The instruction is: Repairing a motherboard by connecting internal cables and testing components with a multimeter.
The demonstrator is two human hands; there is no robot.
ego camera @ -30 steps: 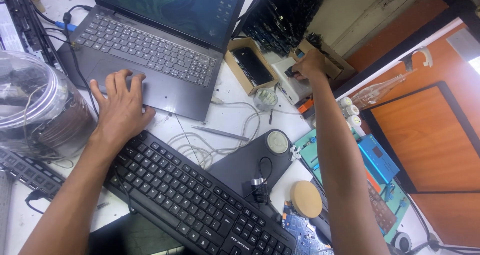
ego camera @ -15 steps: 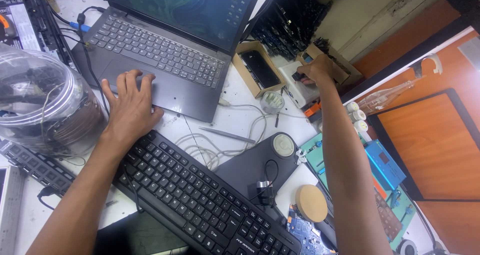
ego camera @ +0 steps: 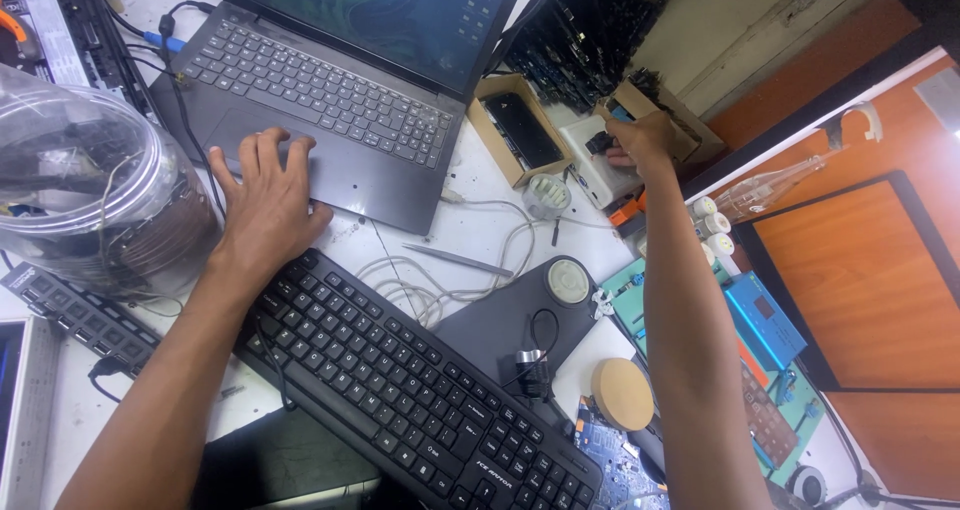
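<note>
We are resting our left hand (ego camera: 262,202) flat on the laptop (ego camera: 330,90), fingers spread over the touchpad (ego camera: 250,138) and palm rest, gripping nothing. The laptop is sitting at about eleven o'clock on the bench, lid open and screen lit.

We are stretching our right hand (ego camera: 640,142) out to about one o'clock, where its fingers are curling around a small dark part (ego camera: 600,142) at the edge of a white box (ego camera: 597,175); we cannot tell whether they are actually pinching it or only touching it. Just beyond the hand a cardboard box (ego camera: 648,102) is holding more dark parts, and at its nine o'clock an open tray (ego camera: 512,128) is holding a black flat piece.

Below the left wrist, toward six o'clock, a black keyboard (ego camera: 410,390) is lying slantwise, touching the forearm. At nine o'clock of the left hand a clear jar (ego camera: 90,190) full of wires is standing. Between our arms, white cables (ego camera: 450,280) are looping over the bench beside tweezers (ego camera: 455,260) and a dark mat (ego camera: 500,320) carrying a round tin (ego camera: 567,281). Near the right elbow, at five o'clock, a wooden disc (ego camera: 621,393) is lying just beside a blue circuit board (ego camera: 610,460).
</note>
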